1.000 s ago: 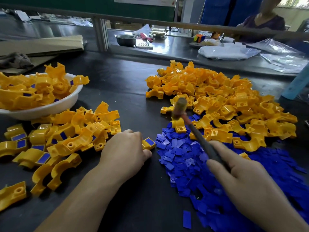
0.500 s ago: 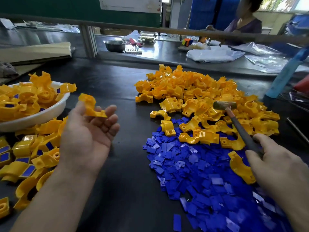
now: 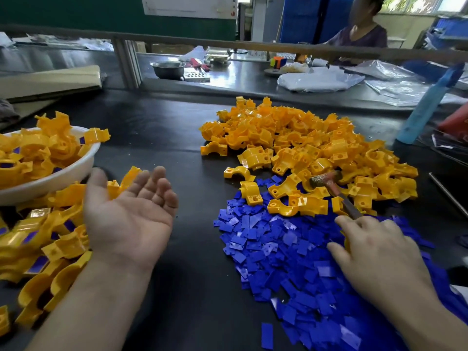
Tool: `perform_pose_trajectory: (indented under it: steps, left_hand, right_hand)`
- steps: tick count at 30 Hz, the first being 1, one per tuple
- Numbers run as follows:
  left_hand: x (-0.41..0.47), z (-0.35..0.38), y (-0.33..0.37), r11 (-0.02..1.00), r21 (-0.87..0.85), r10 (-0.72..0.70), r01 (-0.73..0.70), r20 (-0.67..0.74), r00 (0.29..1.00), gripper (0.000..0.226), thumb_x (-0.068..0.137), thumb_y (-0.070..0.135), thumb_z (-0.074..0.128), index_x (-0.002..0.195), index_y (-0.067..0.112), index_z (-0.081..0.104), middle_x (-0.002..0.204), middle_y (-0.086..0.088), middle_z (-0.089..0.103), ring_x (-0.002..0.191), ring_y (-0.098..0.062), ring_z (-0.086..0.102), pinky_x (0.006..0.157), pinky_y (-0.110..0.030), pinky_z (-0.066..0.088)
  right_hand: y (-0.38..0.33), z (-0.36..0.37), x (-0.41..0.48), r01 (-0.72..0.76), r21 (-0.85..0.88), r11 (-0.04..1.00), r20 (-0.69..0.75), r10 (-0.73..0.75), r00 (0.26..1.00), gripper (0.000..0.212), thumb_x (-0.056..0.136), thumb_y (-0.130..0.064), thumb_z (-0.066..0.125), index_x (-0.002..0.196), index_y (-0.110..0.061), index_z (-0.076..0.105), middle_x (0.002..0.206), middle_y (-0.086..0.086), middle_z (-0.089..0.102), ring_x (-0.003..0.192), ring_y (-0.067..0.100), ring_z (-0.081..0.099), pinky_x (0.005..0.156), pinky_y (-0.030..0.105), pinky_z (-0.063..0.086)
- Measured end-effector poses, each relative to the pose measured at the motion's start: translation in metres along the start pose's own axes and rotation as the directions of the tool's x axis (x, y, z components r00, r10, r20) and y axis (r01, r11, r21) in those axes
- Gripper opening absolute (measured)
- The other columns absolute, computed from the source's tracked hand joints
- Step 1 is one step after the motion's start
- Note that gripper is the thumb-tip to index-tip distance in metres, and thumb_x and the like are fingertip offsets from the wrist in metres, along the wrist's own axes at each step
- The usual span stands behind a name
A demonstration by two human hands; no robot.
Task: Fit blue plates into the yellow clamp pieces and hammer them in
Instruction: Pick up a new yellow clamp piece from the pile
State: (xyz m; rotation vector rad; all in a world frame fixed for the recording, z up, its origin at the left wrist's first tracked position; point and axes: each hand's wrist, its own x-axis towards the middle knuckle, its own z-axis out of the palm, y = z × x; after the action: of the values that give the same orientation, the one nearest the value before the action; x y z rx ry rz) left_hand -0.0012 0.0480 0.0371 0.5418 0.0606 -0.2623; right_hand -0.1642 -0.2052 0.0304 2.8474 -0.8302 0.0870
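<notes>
My left hand (image 3: 129, 214) is turned palm up with its fingers spread, and it holds nothing. Just past its fingertips a blurred yellow clamp piece (image 3: 130, 174) is over the left heap of fitted clamps (image 3: 50, 239), which show blue inserts. My right hand (image 3: 379, 252) lies on the pile of blue plates (image 3: 273, 249) and grips the handle of the hammer (image 3: 320, 179). The hammer's head rests on the big pile of unfitted yellow clamp pieces (image 3: 304, 140). A white bowl (image 3: 63, 174) at the left is heaped with more fitted clamps.
A light blue bottle (image 3: 428, 102) stands at the right beyond the clamp pile, and a metal rod (image 3: 448, 196) lies near the right edge. Across a rail there is a metal bowl (image 3: 168, 68), plastic bags (image 3: 319, 78) and a seated person (image 3: 359, 34). Cardboard (image 3: 50, 79) lies at the far left.
My left hand lifted the fitted clamp off the table, turned palm up and let it go toward the left heap. My right hand carried the hammer right and lowered it onto the clamps.
</notes>
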Motion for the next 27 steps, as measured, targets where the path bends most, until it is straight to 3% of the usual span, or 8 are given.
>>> perform_pose_trajectory:
  steps: [4,8,11,15,19,23,25,27]
  left_hand:
    - [-0.013,0.013,-0.016,0.954,0.298,-0.055,0.039,0.043,0.998,0.046,0.093,0.057,0.048,0.101,0.015,0.066,0.084,-0.003,0.072,0.066,-0.014,0.067,0.056,-0.025,0.053]
    - [-0.019,0.021,-0.03,0.838,0.546,-0.103,0.027,0.109,0.989,0.029,0.091,0.042,0.056,0.097,0.015,0.065,0.076,-0.002,0.07,0.059,-0.011,0.063,0.051,-0.023,0.053]
    - [-0.025,0.02,-0.043,0.677,0.736,-0.153,-0.019,0.166,0.974,0.02,0.093,0.033,0.059,0.099,0.015,0.065,0.079,-0.003,0.071,0.061,-0.012,0.064,0.053,-0.025,0.052]
    - [-0.044,0.022,-0.056,0.441,0.896,-0.369,-0.061,0.243,0.897,0.008,0.091,0.033,0.062,0.091,0.034,0.07,0.091,0.001,0.076,0.075,-0.014,0.071,0.065,-0.026,0.055]
    - [-0.054,0.021,-0.066,0.324,0.945,-0.62,-0.047,0.25,0.744,0.012,0.091,0.038,0.066,0.102,0.036,0.069,0.101,0.008,0.076,0.091,-0.01,0.073,0.073,-0.023,0.056]
    - [-0.058,0.022,-0.071,0.406,0.914,-0.63,0.006,0.275,0.726,0.012,0.088,0.038,0.067,0.098,0.033,0.07,0.098,0.001,0.076,0.091,-0.015,0.073,0.074,-0.024,0.057]
    - [-0.056,0.022,-0.072,0.508,0.861,-0.52,0.025,0.283,0.806,0.012,0.079,0.04,0.07,0.089,0.033,0.072,0.089,-0.002,0.076,0.08,-0.016,0.074,0.067,-0.022,0.056]
    - [-0.051,0.019,-0.071,0.61,0.792,-0.408,0.023,0.29,0.866,0.023,0.071,0.046,0.076,0.087,0.03,0.074,0.084,-0.004,0.075,0.074,-0.015,0.072,0.063,-0.022,0.054]
  right_hand:
    - [0.005,0.007,0.003,0.029,0.064,0.998,-0.033,-0.027,0.999,0.047,0.094,-0.05,0.039,0.138,-0.04,0.03,0.129,-0.012,0.052,0.112,0.013,0.048,0.088,0.031,0.044]
    - [0.004,0.007,0.001,0.076,0.303,0.95,-0.203,-0.014,0.979,0.037,0.092,-0.025,0.052,0.129,-0.027,0.052,0.112,-0.003,0.065,0.09,0.015,0.056,0.071,0.032,0.047]
    - [-0.001,0.0,-0.004,0.187,0.503,0.844,-0.298,-0.034,0.954,0.025,0.092,-0.018,0.052,0.112,-0.029,0.062,0.092,-0.011,0.068,0.064,0.003,0.054,0.051,0.014,0.041]
    - [-0.021,-0.014,-0.014,0.194,0.865,0.462,-0.247,0.057,0.967,0.019,0.091,-0.032,0.049,0.097,-0.043,0.063,0.092,-0.027,0.065,0.086,-0.007,0.059,0.049,0.013,0.047]
    - [-0.035,-0.019,-0.02,0.078,0.997,-0.008,-0.077,0.034,0.996,0.02,0.084,-0.038,0.049,0.095,-0.038,0.066,0.1,-0.016,0.071,0.099,-0.002,0.062,0.076,0.026,0.049]
    - [-0.042,-0.017,-0.022,-0.065,0.923,-0.378,0.053,-0.042,0.998,0.018,0.078,-0.031,0.053,0.082,-0.034,0.07,0.101,0.004,0.072,0.097,0.017,0.068,0.071,0.031,0.055]
    - [-0.042,-0.016,-0.021,-0.087,0.895,-0.437,0.081,-0.033,0.996,0.017,0.077,-0.026,0.055,0.078,-0.032,0.071,0.096,0.005,0.073,0.087,0.019,0.071,0.065,0.027,0.056]
    - [-0.041,-0.014,-0.02,-0.096,0.92,-0.38,0.089,-0.035,0.995,0.015,0.076,-0.025,0.058,0.076,-0.033,0.071,0.086,0.003,0.072,0.075,0.022,0.071,0.061,0.028,0.057]
